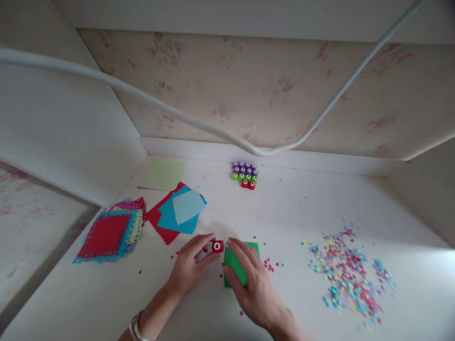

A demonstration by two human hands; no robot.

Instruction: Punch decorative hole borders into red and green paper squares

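At the lower middle of the head view, my left hand [188, 267] pinches a small red punch [217, 246] between thumb and fingers, its round marked face showing. Just to the right, my right hand [250, 279] holds a green paper sheet [232, 260], thumb and fingertips on its left part. The punch sits close beside the sheet's left edge; I cannot tell whether they touch. Part of the sheet is hidden under my right hand. Small red dots lie on the white tabletop [284, 312] around both hands.
Purple, green and red punches [245, 174] stand in rows at the back. Blue and red sheets [181, 213] lie left of centre, a pale green sheet [161, 174] behind them, edge-punched sheets [106, 237] farther left. Confetti [350, 270] spreads at right. A white cable [199, 124] hangs across.
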